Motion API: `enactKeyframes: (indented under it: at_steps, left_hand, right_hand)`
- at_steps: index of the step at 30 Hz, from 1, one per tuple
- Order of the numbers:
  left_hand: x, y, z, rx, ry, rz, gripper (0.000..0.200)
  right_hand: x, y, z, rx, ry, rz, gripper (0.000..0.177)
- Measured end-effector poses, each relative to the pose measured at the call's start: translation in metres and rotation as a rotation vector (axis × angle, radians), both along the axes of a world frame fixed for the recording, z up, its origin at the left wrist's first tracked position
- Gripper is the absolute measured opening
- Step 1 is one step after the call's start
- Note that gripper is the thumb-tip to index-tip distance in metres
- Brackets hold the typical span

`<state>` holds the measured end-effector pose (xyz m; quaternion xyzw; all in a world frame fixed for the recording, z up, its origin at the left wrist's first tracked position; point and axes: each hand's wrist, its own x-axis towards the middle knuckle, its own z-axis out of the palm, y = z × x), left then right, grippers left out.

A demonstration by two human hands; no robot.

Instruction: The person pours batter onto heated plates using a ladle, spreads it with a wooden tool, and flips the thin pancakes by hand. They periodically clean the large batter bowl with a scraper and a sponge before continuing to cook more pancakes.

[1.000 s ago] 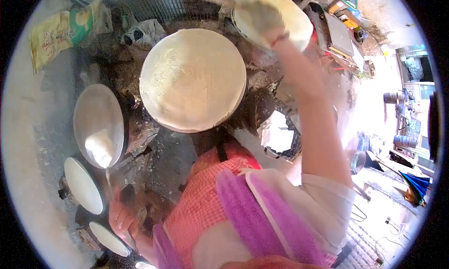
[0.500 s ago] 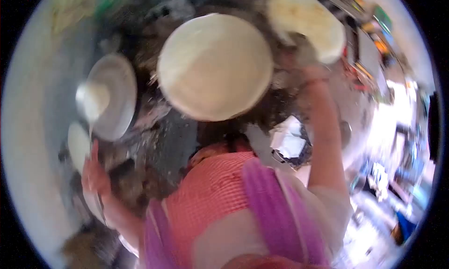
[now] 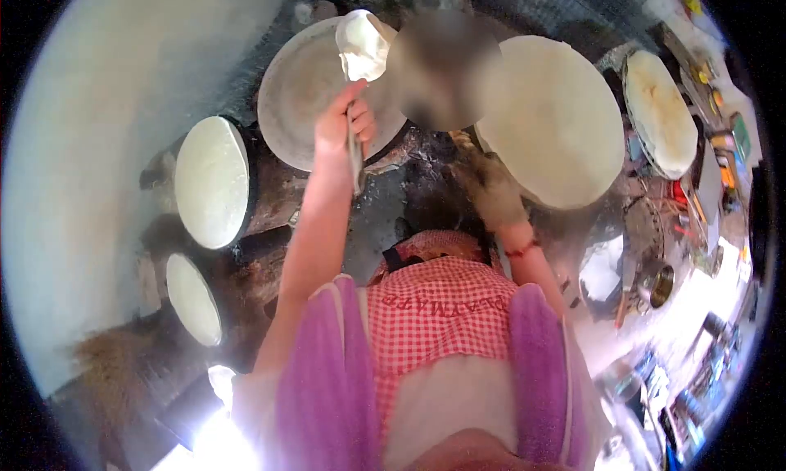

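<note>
My left hand (image 3: pixel 345 123) is closed around the handle of a ladle (image 3: pixel 363 45) whose bowl is white with batter. The ladle hangs over the right part of a wide, bare greyish griddle (image 3: pixel 299 103). My right hand (image 3: pixel 491 189) looks dark and covered, with a red band at the wrist. It reaches forward beside the left edge of a large pale round sheet (image 3: pixel 553 123). Its fingers end at a blurred dark round patch (image 3: pixel 444 70), and I cannot tell what they hold.
Two more griddles with pale rounds, an upper one (image 3: pixel 213 182) and a lower one (image 3: pixel 194 299), stand on the left by the wall. At the far right lies a browned flat round (image 3: pixel 661 115). Below it are a metal pot (image 3: pixel 657 283) and a white sheet (image 3: pixel 602 268).
The view has turned left, so the large pale sheet now sits further right. My left hand has carried the ladle across the bare griddle. My right hand has come away from the browned flat round.
</note>
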<state>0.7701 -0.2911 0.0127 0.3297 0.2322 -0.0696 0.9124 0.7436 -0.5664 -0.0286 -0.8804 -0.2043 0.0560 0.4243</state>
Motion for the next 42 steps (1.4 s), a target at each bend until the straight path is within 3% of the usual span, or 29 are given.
enactKeyframes:
  at_steps: [4,6,8,10,14,16,18,19,20,22,23,24,26,28,30,34,35,37,38,40,42]
  left_hand:
    - [0.029,0.013,-0.034,-0.037,0.008,0.105,0.03]
    - [0.044,0.031,-0.036,0.247,0.024,0.258,0.018]
    - [0.046,0.051,-0.038,0.332,0.048,0.299,0.017]
    - [0.04,0.071,-0.052,0.356,0.004,0.542,0.016]
    - [-0.023,0.114,-0.066,0.408,0.025,0.564,0.02]
    - [-0.082,0.129,-0.049,0.443,0.057,0.55,0.031]
    - [-0.15,0.141,-0.023,0.447,-0.05,0.476,0.037]
    - [-0.173,0.138,-0.014,0.452,0.007,0.5,0.036]
    - [-0.195,0.136,-0.008,0.463,0.071,0.504,0.035]
    - [-0.224,0.14,-0.016,0.462,0.174,0.406,0.034]
    - [-0.23,0.142,-0.025,0.456,0.26,0.314,0.033]
    - [-0.233,0.145,-0.036,0.452,0.255,0.323,0.033]
    - [-0.243,0.145,-0.045,0.502,0.236,0.501,0.033]
    - [-0.258,0.14,-0.023,0.521,0.272,0.718,0.033]
    - [-0.286,0.142,-0.02,0.615,0.209,0.768,0.032]
    - [-0.315,0.14,-0.042,0.63,0.188,0.779,0.029]
    - [-0.317,0.132,-0.039,0.634,0.232,0.837,0.029]
    - [-0.318,0.117,-0.031,0.642,0.267,0.969,0.026]
    - [-0.326,0.11,-0.026,0.647,0.269,0.981,0.026]
    - [-0.337,0.092,-0.022,0.59,0.251,1.066,0.025]
    - [-0.34,0.078,-0.021,0.638,0.259,1.068,0.023]
  right_hand:
    - [-0.016,0.046,-0.026,-0.365,0.133,-0.161,0.036]
    - [-0.022,0.06,-0.035,-0.453,0.186,-0.164,0.04]
    - [-0.02,0.095,-0.032,-0.363,0.124,-0.134,0.043]
    - [-0.005,0.132,-0.04,-0.151,0.064,-0.086,0.043]
    - [0.03,0.165,-0.031,-0.319,0.068,0.016,0.048]
    - [0.032,0.147,-0.008,0.113,0.384,-0.101,0.045]
    - [0.016,0.123,-0.021,0.393,0.325,-0.19,0.05]
    - [0.009,0.121,-0.041,0.588,0.553,-0.376,0.05]
    - [0.002,0.138,-0.031,0.578,0.57,-0.374,0.05]
    - [0.004,0.178,-0.013,0.222,0.567,-0.242,0.049]
    - [0.023,0.186,-0.034,-0.052,0.117,-0.088,0.047]
    - [0.042,0.193,-0.044,-0.054,0.109,-0.08,0.047]
    - [0.059,0.193,-0.05,-0.139,0.331,-0.075,0.045]
    - [0.055,0.162,-0.025,0.16,0.176,-0.043,0.046]
    - [0.039,0.15,-0.017,0.382,0.427,-0.273,0.045]
    - [0.026,0.184,-0.032,0.358,0.607,-0.23,0.045]
    - [0.039,0.191,-0.038,0.224,0.505,-0.136,0.046]
    - [0.054,0.183,-0.021,0.095,0.575,-0.084,0.046]
    - [0.064,0.162,-0.018,0.204,0.421,0.006,0.05]
    - [0.073,0.133,-0.027,0.416,0.489,-0.145,0.057]
    - [0.106,0.147,-0.087,1.319,1.119,-0.37,0.064]
